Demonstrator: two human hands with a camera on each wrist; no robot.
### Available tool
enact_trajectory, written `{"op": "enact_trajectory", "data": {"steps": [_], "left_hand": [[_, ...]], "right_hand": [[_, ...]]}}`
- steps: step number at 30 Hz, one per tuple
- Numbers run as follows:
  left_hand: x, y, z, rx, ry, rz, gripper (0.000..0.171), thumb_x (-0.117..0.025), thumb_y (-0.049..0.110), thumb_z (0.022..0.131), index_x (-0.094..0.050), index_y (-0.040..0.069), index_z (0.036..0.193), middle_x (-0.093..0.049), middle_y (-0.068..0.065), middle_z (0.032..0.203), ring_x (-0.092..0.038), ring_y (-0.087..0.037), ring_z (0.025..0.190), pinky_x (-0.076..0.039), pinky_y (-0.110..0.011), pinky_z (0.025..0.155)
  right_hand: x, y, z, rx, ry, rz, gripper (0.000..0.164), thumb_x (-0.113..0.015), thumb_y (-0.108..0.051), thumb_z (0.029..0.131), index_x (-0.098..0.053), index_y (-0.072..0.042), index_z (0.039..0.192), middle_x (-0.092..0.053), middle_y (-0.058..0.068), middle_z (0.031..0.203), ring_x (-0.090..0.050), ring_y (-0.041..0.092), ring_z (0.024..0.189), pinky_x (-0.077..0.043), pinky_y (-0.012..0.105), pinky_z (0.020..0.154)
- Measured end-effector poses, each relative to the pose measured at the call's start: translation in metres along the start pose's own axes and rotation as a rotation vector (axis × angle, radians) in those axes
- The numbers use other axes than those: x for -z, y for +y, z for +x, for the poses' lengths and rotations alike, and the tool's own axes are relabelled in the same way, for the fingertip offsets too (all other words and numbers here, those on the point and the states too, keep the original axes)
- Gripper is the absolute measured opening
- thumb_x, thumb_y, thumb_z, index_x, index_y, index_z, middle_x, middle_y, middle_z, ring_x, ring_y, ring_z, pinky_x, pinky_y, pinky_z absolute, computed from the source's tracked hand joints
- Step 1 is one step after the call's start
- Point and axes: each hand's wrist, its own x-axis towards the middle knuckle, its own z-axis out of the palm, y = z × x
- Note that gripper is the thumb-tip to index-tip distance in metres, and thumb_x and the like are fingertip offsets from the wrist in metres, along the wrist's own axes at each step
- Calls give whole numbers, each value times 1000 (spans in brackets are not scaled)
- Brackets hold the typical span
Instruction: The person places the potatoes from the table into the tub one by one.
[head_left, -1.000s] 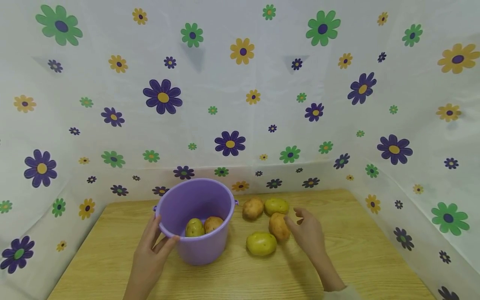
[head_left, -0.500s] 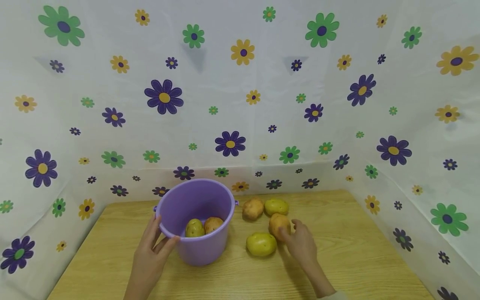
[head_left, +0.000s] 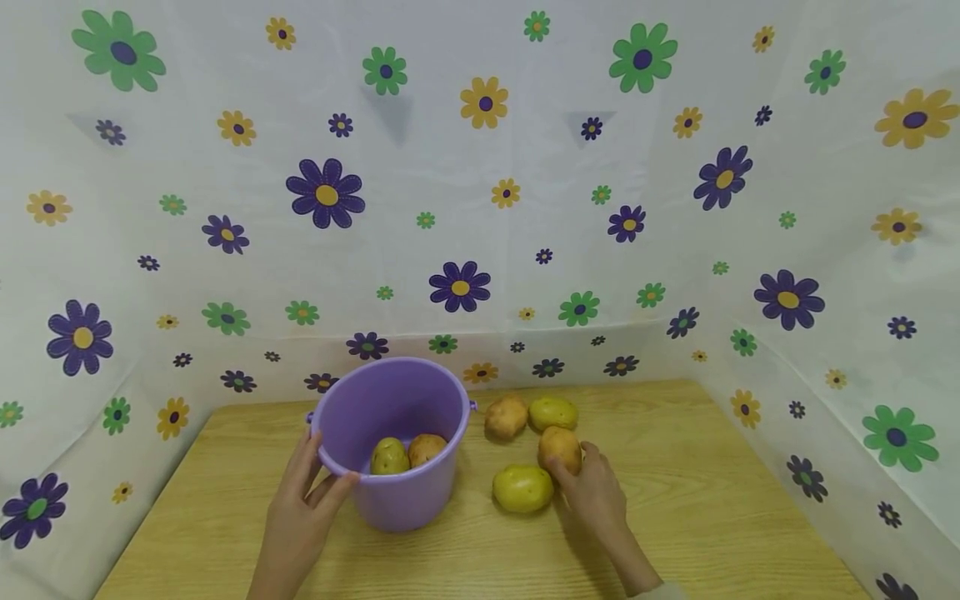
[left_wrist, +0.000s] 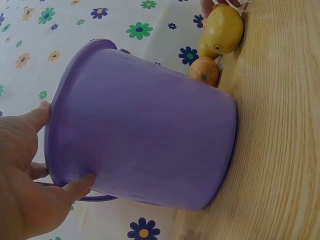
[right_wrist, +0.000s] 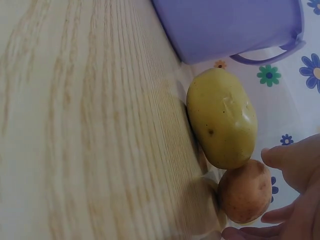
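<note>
My left hand (head_left: 300, 500) grips the near-left rim of a purple bucket (head_left: 405, 500), thumb outside. The bucket tilts slightly toward me. Inside lie a yellow-green potato (head_left: 390, 457) and a brown potato (head_left: 427, 448). My right hand (head_left: 596, 496) holds a brown potato (head_left: 559, 448) on the table, thumb on its near side and fingers round its right. In the right wrist view, thumb and fingers straddle this brown potato (right_wrist: 245, 192). Touching it is a yellow-green potato (head_left: 522, 488). Behind lie another brown potato (head_left: 506, 417) and a yellow-green potato (head_left: 553, 412).
The wooden table (head_left: 712, 483) carries the bucket and potatoes. A white sheet (head_left: 420, 167) with printed flowers closes off the back and both sides. The bucket's handle (left_wrist: 100, 198) hangs at its far side in the left wrist view.
My right hand has come down and left onto the brown potato, its thumb now over the near side. The left hand and bucket have not moved.
</note>
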Motion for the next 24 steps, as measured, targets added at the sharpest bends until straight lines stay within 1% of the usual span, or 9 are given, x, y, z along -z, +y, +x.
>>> {"op": "enact_trajectory", "data": {"steps": [4,10,18,24], "left_hand": [[0,0,0,7,2,-11,82,-72,16,99,-23,2,163,-6,-11,172,-25,-44,151,-44,-14,105],[1,-1,0,8,3,-7,82,-72,16,99,-23,3,163,-6,-11,172,-26,-44,151,-44,-13,104],[0,-2,-1,-9,7,-4,81,-72,15,100,-24,2,163,-7,-12,172,-26,-44,150,-44,-14,105],[0,-1,1,20,2,2,82,-72,18,100,-23,5,164,-6,-8,172,-26,-43,151,-44,-14,105]], "right_hand": [[-1,-1,1,2,-14,0,77,-66,-47,100,-47,15,141,-56,39,132,-58,56,118,-54,71,92],[-3,0,4,11,-15,-17,74,-68,-43,99,-48,14,142,-57,38,133,-58,55,118,-54,71,92],[-1,-1,4,18,-24,-35,71,-70,-39,98,-48,12,142,-59,37,132,-60,53,118,-55,69,91],[-2,1,5,19,-30,-18,70,-71,-36,98,-48,12,142,-59,36,133,-60,53,118,-55,69,93]]}}
